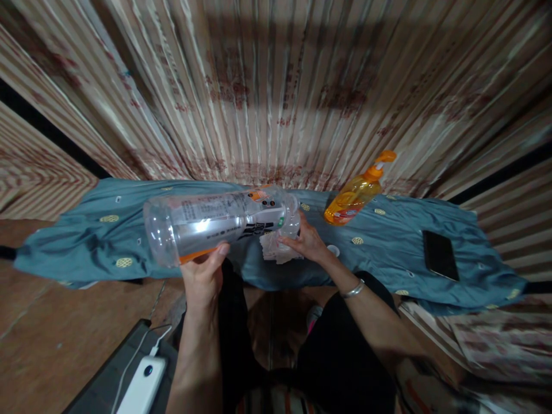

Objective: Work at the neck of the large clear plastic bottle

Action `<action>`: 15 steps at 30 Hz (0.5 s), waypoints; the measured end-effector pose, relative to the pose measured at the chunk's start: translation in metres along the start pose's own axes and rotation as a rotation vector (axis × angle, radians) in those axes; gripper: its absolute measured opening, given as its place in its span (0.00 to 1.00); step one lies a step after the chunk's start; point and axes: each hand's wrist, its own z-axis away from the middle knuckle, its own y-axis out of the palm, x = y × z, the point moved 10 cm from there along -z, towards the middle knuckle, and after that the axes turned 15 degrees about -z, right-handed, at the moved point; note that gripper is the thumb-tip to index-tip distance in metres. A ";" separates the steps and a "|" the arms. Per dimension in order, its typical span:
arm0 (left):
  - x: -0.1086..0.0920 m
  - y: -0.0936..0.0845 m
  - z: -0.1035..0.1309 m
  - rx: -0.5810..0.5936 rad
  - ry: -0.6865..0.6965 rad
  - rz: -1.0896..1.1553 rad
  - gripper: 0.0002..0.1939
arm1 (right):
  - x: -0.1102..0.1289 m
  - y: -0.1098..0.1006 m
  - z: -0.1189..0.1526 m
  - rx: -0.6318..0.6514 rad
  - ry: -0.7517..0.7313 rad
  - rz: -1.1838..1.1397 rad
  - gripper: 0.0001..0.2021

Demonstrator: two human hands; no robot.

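Observation:
My left hand (203, 277) is closed around the lower part of a large clear plastic bottle (215, 221) with a silver and orange label. The bottle lies nearly level above the cloth, its mouth pointing right. My right hand (309, 240) is closed on a small clear plastic container (293, 225), held right at the bottle's mouth; its exact kind is hard to make out. Under the right fingers is a crumpled, see-through wrapper (276, 248). A white bottle cap (333, 250) lies on the cloth just right of my right hand.
A blue-green patterned cloth (388, 253) covers the narrow table. An orange pump bottle (351, 198) stands behind my right hand, and a black phone (440, 254) lies farther right. At lower left, a white power bank (144, 382) with a cable rests on a dark surface. Striped curtains (267, 103) hang behind.

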 end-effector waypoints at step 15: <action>-0.002 0.001 -0.002 0.009 -0.003 -0.031 0.41 | -0.001 0.000 0.000 0.006 -0.014 0.018 0.48</action>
